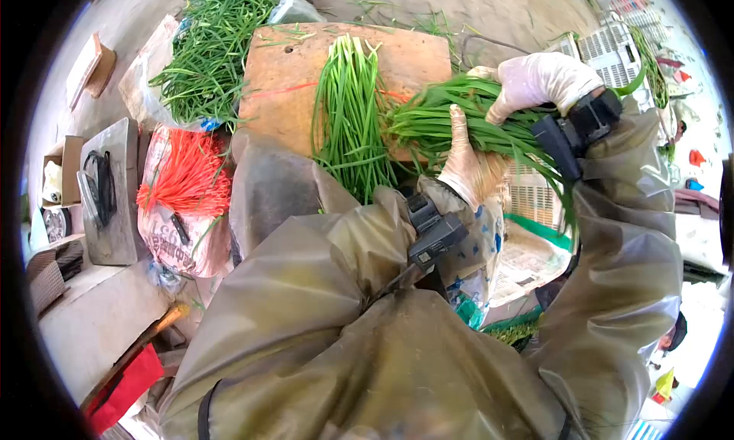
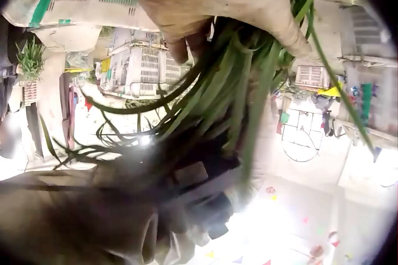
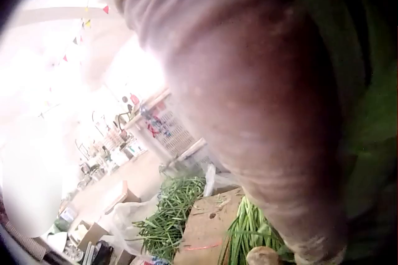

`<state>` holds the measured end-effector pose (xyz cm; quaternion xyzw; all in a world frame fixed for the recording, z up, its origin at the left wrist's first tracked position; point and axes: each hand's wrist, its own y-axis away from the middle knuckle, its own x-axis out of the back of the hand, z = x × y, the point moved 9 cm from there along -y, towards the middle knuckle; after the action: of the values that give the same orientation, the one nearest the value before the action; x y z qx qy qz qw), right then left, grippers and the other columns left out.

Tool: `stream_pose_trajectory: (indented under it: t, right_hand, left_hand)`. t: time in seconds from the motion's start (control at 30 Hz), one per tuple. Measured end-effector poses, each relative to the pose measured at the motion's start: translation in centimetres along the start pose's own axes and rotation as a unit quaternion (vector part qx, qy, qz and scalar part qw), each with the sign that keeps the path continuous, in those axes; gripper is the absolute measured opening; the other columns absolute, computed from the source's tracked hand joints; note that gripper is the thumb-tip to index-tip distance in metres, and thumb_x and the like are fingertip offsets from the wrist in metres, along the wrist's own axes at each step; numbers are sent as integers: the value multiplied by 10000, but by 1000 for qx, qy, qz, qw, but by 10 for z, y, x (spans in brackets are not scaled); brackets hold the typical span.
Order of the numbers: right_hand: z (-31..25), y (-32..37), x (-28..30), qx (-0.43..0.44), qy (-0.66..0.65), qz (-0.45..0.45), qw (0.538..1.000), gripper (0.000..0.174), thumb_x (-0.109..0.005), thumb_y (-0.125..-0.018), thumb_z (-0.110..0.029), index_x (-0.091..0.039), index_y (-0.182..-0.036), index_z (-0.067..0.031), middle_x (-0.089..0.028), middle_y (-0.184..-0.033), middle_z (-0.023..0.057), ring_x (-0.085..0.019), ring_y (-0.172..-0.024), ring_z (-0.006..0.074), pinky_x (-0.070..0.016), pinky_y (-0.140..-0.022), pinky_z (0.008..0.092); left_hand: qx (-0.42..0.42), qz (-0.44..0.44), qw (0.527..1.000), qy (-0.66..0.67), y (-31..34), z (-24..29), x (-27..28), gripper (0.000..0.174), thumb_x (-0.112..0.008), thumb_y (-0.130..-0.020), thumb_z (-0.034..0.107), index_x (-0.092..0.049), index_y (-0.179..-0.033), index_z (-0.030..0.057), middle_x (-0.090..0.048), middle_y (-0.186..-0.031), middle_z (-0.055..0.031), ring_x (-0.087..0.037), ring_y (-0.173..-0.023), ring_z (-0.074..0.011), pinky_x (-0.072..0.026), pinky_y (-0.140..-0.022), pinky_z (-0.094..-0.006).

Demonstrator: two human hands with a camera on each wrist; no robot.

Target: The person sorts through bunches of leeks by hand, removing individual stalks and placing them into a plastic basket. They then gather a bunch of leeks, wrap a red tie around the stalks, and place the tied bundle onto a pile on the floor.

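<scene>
Over the right edge of the wooden board (image 1: pixel 290 81), a bunch of chives (image 1: pixel 428 123) is gripped by the gloved left hand (image 1: pixel 470 163) from below and clasped by the right hand (image 1: pixel 539 81) from above. A second bundle (image 1: pixel 348 111) lies on the board, with red strings (image 1: pixel 183 176) to the board's left.

Left hand (image 1: pixel 470 163): we see a thin, pale glove, close-fitting and stained brownish.
Right hand (image 1: pixel 537 79): we note a similar glove, whiter, wrinkled over the knuckles.
Raincoat (image 1: pixel 382 363): we find a translucent olive-grey plastic coat, glossy and creased, covering chest and both arms.
Left cuff (image 1: pixel 480 237): we observe white fabric with blue blotches under the plastic.
Right sleeve (image 1: pixel 631 233): we see the same olive-grey film, loosely folded.
Left wrist camera (image 1: pixel 434 230): we note a black, boxy unit on a black mount.
Right wrist camera (image 1: pixel 577 126): we note a black unit on a wide black strap.
Dark strap (image 1: pixel 205 409): we see a narrow black band across the coat's lower edge.
</scene>
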<state>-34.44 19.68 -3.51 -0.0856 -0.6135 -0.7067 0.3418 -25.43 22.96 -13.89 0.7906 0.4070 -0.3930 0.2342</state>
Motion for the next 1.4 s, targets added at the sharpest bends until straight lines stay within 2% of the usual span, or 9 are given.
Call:
stream_pose_trajectory:
  t: [0.5,0.57,0.77,0.9,1.0,1.07,1.13,1.3,1.4]
  right_hand:
    - [-82,128,-183,95,-217,482,844,759,-691,-842,-339,-359,-1426,14,-621,-1102,257,-673,-864,331,-547,-735,376]
    - [-73,137,-185,106,-416,290,855,590,-707,-856,-283,-511,-1358,-43,-672,-1040,194,-683,-861,288,-536,-749,372]
    - [4,187,-149,139,-695,533,462,586,-685,-884,-255,-481,-1390,-39,-602,-1202,128,-534,-1147,187,-424,-998,322]
    - [-77,122,-136,345,-591,374,626,495,-639,-903,-384,-593,-1219,-6,-626,-965,88,-569,-925,204,-457,-873,360]
    - [-148,129,-152,459,-654,89,595,381,-604,-930,-358,-618,-1116,-25,-627,-833,55,-584,-723,137,-484,-730,276]
    - [-102,155,-142,483,-550,446,514,281,-582,-959,-311,-644,-979,-38,-550,-647,-5,-527,-579,83,-439,-588,209]
    - [-60,124,-158,441,-894,78,22,183,-602,-940,-276,-640,-963,-99,-499,-610,-22,-441,-501,56,-407,-512,228]
    - [-133,178,-141,271,-719,270,580,268,-652,-918,-246,-643,-1075,-29,-529,-690,-41,-493,-599,35,-437,-542,210]
    - [-150,147,-147,338,-746,248,518,164,-662,-900,-184,-660,-974,-38,-553,-695,-29,-508,-574,61,-438,-534,200]
  left_hand:
    - [64,67,840,-535,117,32,14,388,-683,-820,64,-596,-1195,12,-695,-967,-99,-662,-865,-205,-531,-841,-333]
    - [46,86,812,-576,142,45,-21,491,-688,-783,31,-550,-1254,-4,-689,-940,-96,-655,-830,-183,-536,-783,-326]
    - [194,-18,655,-730,210,73,-97,587,-781,-705,118,-562,-1239,9,-657,-857,-79,-625,-692,-168,-512,-669,-282]
    - [285,-30,564,-774,278,68,-134,832,-827,-692,114,-429,-1419,34,-642,-876,-71,-624,-744,-161,-527,-668,-294]
    - [277,21,560,-780,322,78,-149,731,-831,-699,90,-493,-1344,25,-645,-879,-77,-632,-753,-162,-532,-642,-288]
    - [251,31,521,-815,346,102,-152,551,-844,-682,72,-579,-1162,21,-660,-877,-79,-641,-766,-161,-537,-626,-290]
    - [230,85,522,-817,369,120,-148,515,-845,-680,69,-586,-1122,20,-668,-891,-86,-652,-788,-169,-549,-650,-301]
    - [202,91,500,-837,385,116,-134,561,-854,-682,123,-575,-1156,16,-670,-918,-99,-657,-806,-192,-541,-708,-316]
    - [191,73,458,-865,388,115,-123,623,-868,-655,81,-560,-1194,32,-668,-969,-78,-646,-874,-190,-529,-769,-331]
